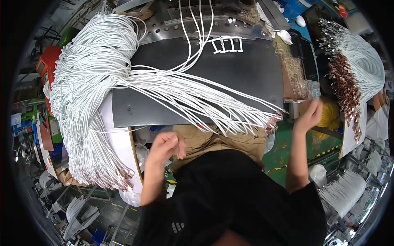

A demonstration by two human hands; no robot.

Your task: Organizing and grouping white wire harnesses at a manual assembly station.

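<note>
My left hand (166,147) is curled closed in front of the dark table's near edge, above my lap. What it holds, if anything, is hidden. My right hand (308,117) is off the table's right side with its fingers pinched together; anything between them is too small to make out. Between the hands, a fan of white cables (205,96) lies across the dark tabletop (164,110), its stripped, copper-coloured ends (273,121) reaching over the right front corner. Neither hand touches these cables. A white plastic moulded frame (227,45) lies toward the back of the table.
A large heap of white cables (94,49) covers the left side, with tips hanging at the front. Another cable bundle (361,61) with brown ends is at the far right. A metal fixture (164,30) runs along the back. A yellow bag (328,117) hangs beyond my right hand.
</note>
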